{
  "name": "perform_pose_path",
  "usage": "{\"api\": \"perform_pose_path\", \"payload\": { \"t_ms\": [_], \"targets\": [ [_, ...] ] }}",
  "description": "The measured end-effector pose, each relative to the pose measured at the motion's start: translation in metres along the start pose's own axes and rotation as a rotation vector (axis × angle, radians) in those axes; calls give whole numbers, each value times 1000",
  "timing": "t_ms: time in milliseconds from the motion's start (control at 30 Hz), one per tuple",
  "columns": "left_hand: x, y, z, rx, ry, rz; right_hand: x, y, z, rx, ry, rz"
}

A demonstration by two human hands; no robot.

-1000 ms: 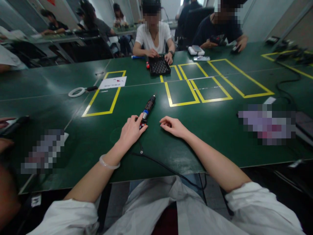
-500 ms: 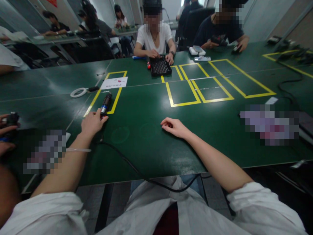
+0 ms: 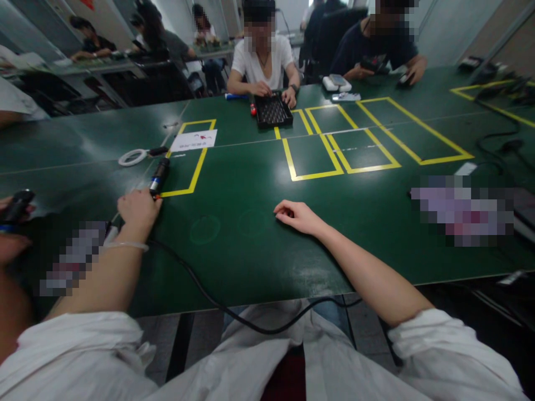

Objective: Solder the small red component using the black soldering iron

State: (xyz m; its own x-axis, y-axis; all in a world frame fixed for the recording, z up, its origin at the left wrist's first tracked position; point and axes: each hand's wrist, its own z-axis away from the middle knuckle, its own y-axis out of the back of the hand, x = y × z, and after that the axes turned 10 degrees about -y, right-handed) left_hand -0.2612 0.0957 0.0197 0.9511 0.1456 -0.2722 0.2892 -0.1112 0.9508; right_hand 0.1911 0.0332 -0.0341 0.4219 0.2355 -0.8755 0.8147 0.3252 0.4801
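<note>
My left hand (image 3: pixel 139 211) is closed around what looks like a corded electric screwdriver (image 3: pixel 159 172), black with a blue band. Its black end points away from me, and it lies at the left line of the small taped rectangle. The rest of its body is hidden by my fingers. A black cable (image 3: pixel 200 287) runs from near this hand across the table and over the front edge. My right hand (image 3: pixel 298 216) rests on the green table (image 3: pixel 251 256) with its fingers loosely curled in, and nothing shows in them.
A white paper label (image 3: pixel 194 140) and a white cable coil (image 3: pixel 132 157) lie beyond my left hand. Yellow tape rectangles (image 3: pixel 317 176) mark the table. Opposite, a person works at a black tray (image 3: pixel 273 111). Blurred-out flat objects lie left and right. A co-worker's hand (image 3: pixel 14 245) is at far left.
My left hand has moved left with the electric screwdriver, out of the taped rectangle to its left line. The cable has shifted with it. My right hand has stayed in place.
</note>
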Motion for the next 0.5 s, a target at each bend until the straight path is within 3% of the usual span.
{"api": "perform_pose_path", "payload": {
  "t_ms": [133, 300, 367, 500],
  "targets": [
    [9, -4, 2, 13, 55, -85, 3, -1, 0, 2, 4, -1],
    [0, -3, -3, 2, 139, 74, 3, 0, 0, -1, 2, -3],
    [2, 2, -5, 50, 146, 127, 2, 0, 1, -1, -3, -3],
    [40, 22, -1, 176, 10, 314, 3, 0, 0, -3, -10, -17]
  ]
}}
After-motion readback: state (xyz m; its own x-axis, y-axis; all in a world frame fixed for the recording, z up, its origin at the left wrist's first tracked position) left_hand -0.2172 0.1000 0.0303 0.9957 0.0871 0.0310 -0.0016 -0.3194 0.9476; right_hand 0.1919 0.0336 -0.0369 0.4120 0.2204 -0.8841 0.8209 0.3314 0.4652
